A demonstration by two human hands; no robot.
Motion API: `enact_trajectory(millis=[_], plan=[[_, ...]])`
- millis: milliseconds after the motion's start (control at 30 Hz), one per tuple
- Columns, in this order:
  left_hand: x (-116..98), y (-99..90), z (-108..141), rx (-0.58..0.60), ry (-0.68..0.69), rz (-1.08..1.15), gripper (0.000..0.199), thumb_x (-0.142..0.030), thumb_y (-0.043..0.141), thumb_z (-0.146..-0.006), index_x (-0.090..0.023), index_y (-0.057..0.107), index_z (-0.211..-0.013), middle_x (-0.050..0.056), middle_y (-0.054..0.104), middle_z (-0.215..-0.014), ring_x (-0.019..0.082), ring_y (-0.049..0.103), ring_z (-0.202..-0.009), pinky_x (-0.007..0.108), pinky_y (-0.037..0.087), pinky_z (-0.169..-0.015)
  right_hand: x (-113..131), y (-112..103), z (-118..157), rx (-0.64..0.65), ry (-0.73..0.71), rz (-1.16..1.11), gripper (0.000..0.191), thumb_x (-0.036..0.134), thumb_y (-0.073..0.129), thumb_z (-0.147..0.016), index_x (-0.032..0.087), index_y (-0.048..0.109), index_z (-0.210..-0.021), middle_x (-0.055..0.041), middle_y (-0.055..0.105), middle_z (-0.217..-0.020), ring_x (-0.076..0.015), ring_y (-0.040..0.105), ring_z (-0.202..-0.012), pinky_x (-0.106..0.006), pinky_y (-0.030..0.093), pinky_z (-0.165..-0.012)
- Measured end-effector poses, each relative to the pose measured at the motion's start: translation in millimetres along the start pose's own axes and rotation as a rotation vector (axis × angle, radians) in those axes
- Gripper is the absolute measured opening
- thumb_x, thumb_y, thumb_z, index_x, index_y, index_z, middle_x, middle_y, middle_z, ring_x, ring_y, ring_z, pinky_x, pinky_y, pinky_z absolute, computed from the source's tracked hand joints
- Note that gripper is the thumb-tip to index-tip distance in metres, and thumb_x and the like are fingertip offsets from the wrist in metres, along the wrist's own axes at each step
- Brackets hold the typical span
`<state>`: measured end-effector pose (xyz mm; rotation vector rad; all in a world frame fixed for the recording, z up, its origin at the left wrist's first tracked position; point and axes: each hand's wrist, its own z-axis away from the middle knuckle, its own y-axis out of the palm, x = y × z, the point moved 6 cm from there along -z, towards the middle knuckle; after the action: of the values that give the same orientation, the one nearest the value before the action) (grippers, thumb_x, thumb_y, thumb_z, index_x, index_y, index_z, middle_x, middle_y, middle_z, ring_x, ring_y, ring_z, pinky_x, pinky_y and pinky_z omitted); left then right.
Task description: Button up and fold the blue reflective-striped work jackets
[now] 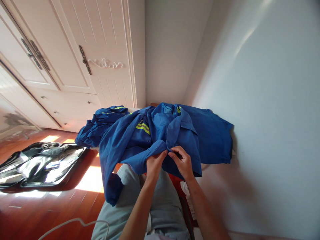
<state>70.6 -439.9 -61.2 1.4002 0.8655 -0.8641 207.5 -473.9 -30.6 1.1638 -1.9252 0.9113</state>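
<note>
A blue work jacket (157, 126) with yellow and grey reflective strips lies across a surface before me, one sleeve hanging down at the left. My left hand (155, 161) is closed on the lower edge of its blue cloth. Close beside it, my right hand (182, 161) pinches the same edge, thumb and fingers together. The fingertips of both hands nearly meet there. More blue clothing (92, 128) with yellow strips is bunched at the left end, and flat blue cloth (215, 136) spreads to the right.
Pale cabinets (110, 50) with dark handles stand behind on the left. A bare wall (270, 100) rises at the right. On the wooden floor lies a shiny black item (42, 163), with a white cable (75, 220) nearer me. My legs are below the jacket.
</note>
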Motion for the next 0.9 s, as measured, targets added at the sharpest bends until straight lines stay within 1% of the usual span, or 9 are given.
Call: enact_trajectory(millis=[100,167,233,367,500,600,667,733,900], plan=[[1,-0.1,-2,-0.005,0.058,-0.078,0.029,-0.031,0.080,-0.068,-0.014,0.075,-0.092,0.008,0.076,-0.091,0.027,0.071,-0.094,0.038,0.052,-0.091,-2,3,-1,0.018,-0.040,0.048,0.012,0.032,0.068,-0.086,0.022,0.070,-0.093,-0.0043,0.068,-0.091,-0.0194,0.064,-0.087,-0.031,0.052,-0.082],[2,-1.5,-2,-0.021,0.065,-0.133,0.028,-0.030,0.079,-0.068,-0.015,0.075,-0.091,0.008,0.076,-0.088,0.028,0.071,-0.093,0.037,0.053,-0.090,-4,2,-3,0.000,-0.053,0.085,0.014,0.031,0.067,-0.087,0.022,0.070,-0.098,-0.0048,0.068,-0.091,-0.0193,0.065,-0.085,-0.032,0.053,-0.079],[1,-3.8,-2,-0.053,0.069,-0.192,0.025,-0.030,0.078,-0.069,-0.015,0.076,-0.089,0.009,0.076,-0.088,0.028,0.071,-0.092,0.037,0.053,-0.090,-3,2,-5,-0.003,-0.081,0.112,0.014,0.030,0.064,-0.089,0.022,0.071,-0.098,-0.0053,0.069,-0.092,-0.0197,0.065,-0.085,-0.033,0.054,-0.079],[-8,-4.4,-1,-0.092,0.125,-0.314,0.022,-0.031,0.076,-0.072,-0.017,0.076,-0.089,0.009,0.076,-0.091,0.028,0.071,-0.093,0.036,0.052,-0.090,9,1,-8,0.009,-0.175,0.152,0.013,0.026,0.059,-0.093,0.023,0.072,-0.095,-0.0065,0.070,-0.093,-0.0207,0.067,-0.089,-0.035,0.054,-0.083],[-19,0.3,-1,-0.111,0.153,-0.377,0.014,-0.025,0.078,-0.068,-0.019,0.076,-0.080,0.007,0.075,-0.081,0.029,0.071,-0.091,0.035,0.052,-0.086,20,-1,-11,0.010,-0.249,0.178,0.016,0.024,0.057,-0.094,0.024,0.073,-0.098,-0.0066,0.070,-0.092,-0.0205,0.067,-0.087,-0.035,0.055,-0.080],[-28,3.9,1,-0.116,0.182,-0.426,0.012,-0.021,0.078,-0.066,-0.020,0.076,-0.078,0.006,0.074,-0.076,0.029,0.070,-0.092,0.033,0.052,-0.084,19,0,-13,0.047,-0.284,0.200,0.023,0.020,0.053,-0.095,0.025,0.074,-0.101,-0.0067,0.070,-0.093,-0.0196,0.066,-0.087,-0.034,0.056,-0.078],[-31,4.4,2,-0.105,0.172,-0.421,0.015,-0.020,0.079,-0.064,-0.021,0.076,-0.079,0.005,0.074,-0.078,0.028,0.070,-0.092,0.032,0.052,-0.083,16,0,-13,0.060,-0.294,0.213,0.025,0.018,0.052,-0.095,0.026,0.075,-0.102,-0.0066,0.069,-0.093,-0.0194,0.066,-0.087,-0.034,0.056,-0.078],[-32,3.1,3,-0.085,0.133,-0.381,0.017,-0.020,0.080,-0.063,-0.020,0.076,-0.079,0.005,0.075,-0.079,0.028,0.071,-0.089,0.032,0.053,-0.080,15,-1,-13,0.059,-0.303,0.224,0.026,0.017,0.052,-0.095,0.026,0.075,-0.103,-0.0065,0.069,-0.093,-0.0194,0.066,-0.088,-0.034,0.056,-0.079],[-25,-2.1,2,-0.053,0.025,-0.311,0.015,-0.019,0.081,-0.061,-0.019,0.075,-0.075,0.006,0.074,-0.073,0.030,0.071,-0.085,0.035,0.055,-0.077,22,0,-15,0.080,-0.320,0.264,0.024,0.020,0.053,-0.095,0.026,0.075,-0.104,-0.0056,0.069,-0.091,-0.0188,0.066,-0.086,-0.033,0.055,-0.078]])
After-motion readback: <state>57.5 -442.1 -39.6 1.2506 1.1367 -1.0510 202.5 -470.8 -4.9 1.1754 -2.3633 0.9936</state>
